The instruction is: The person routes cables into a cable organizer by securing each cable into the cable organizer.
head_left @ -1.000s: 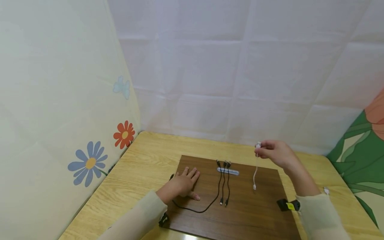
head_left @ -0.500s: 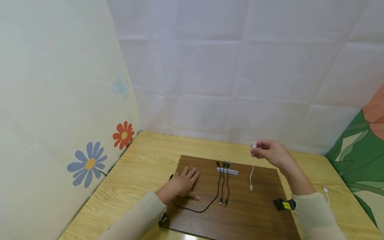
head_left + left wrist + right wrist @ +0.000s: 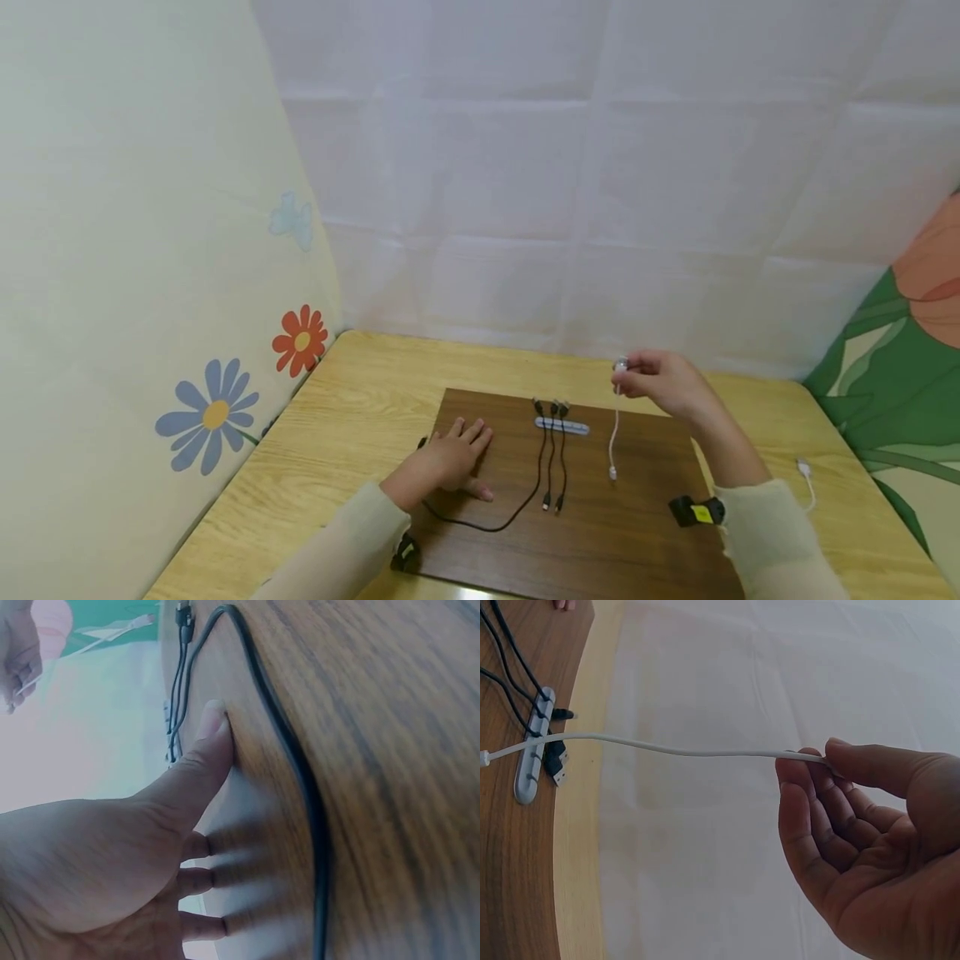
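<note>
My right hand (image 3: 663, 382) pinches a short white cable (image 3: 615, 433) near its upper plug, and the other end hangs over the brown board (image 3: 630, 542). In the right wrist view the white cable (image 3: 682, 753) runs from thumb and fingertips of the hand (image 3: 885, 832) past the grey cable holder (image 3: 531, 769). Three black cables (image 3: 551, 458) lie across that holder (image 3: 562, 426), plugs beyond its far side. My left hand (image 3: 450, 460) rests on the board's left part, fingers spread, beside the longest black cable (image 3: 300, 772).
Another white cable (image 3: 805, 472) lies on the wooden table (image 3: 360, 392), right of the board. White cloth (image 3: 480, 167) hangs behind the table, with flower-printed cloth at the left and right sides. Wrist straps with black parts show at both wrists.
My right hand has moved left with the white cable, bringing it nearer the holder. My left hand stays in place on the board. The head view has shifted slightly.
</note>
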`<move>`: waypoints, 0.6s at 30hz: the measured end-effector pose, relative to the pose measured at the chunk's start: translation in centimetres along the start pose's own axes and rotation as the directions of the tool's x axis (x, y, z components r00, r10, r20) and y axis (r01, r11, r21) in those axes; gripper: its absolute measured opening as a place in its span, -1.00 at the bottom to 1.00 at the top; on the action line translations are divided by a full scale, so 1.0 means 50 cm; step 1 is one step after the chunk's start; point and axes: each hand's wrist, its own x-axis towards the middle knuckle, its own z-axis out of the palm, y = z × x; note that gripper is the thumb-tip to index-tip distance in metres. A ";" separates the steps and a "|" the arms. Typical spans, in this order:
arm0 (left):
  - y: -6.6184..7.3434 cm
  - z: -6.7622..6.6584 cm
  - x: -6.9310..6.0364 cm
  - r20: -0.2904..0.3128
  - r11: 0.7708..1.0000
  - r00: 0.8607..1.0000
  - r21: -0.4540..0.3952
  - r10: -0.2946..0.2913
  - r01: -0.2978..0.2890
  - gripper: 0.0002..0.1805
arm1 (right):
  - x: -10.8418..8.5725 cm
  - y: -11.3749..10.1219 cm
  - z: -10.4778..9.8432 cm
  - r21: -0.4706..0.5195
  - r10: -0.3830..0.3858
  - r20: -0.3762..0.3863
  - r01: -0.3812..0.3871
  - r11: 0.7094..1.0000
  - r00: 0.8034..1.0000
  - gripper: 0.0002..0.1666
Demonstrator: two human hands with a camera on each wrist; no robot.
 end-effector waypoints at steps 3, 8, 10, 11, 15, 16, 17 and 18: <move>0.001 -0.002 0.000 -0.006 1.000 1.000 -0.002 0.006 -0.006 0.17 | 0.001 0.001 0.003 0.000 -0.015 0.003 0.015 1.000 1.000 -0.70; 0.002 -0.010 0.000 -0.002 1.000 1.000 -0.004 0.017 -0.017 0.16 | 0.000 -0.002 0.010 0.025 0.000 0.018 -0.001 1.000 1.000 -0.69; 0.001 -0.015 0.002 -0.004 1.000 1.000 -0.013 0.021 -0.021 0.15 | 0.001 -0.004 0.014 0.035 0.010 0.017 -0.010 0.999 1.000 -0.69; 0.001 -0.018 0.003 -0.005 1.000 1.000 -0.018 0.023 -0.023 0.15 | 0.002 -0.005 0.015 0.035 0.006 0.017 -0.007 0.999 1.000 -0.68; 0.000 -0.024 0.010 -0.013 0.999 1.000 -0.048 0.025 -0.026 0.11 | 0.006 -0.009 0.023 0.033 -0.039 0.028 0.038 0.999 0.999 -0.70; 0.000 -0.024 0.012 -0.016 0.998 1.000 -0.053 0.024 -0.025 0.09 | 0.008 -0.009 0.026 0.035 -0.044 0.034 0.043 0.998 0.998 -0.70; 0.001 -0.024 0.013 -0.024 0.998 0.999 -0.060 0.026 -0.028 0.06 | 0.009 -0.009 0.028 0.042 -0.047 0.042 0.045 0.998 0.998 -0.70; 0.002 -0.023 0.015 -0.043 0.997 0.999 -0.065 0.033 -0.036 0.01 | 0.009 -0.008 0.030 0.045 -0.046 0.047 0.044 0.998 0.998 -0.70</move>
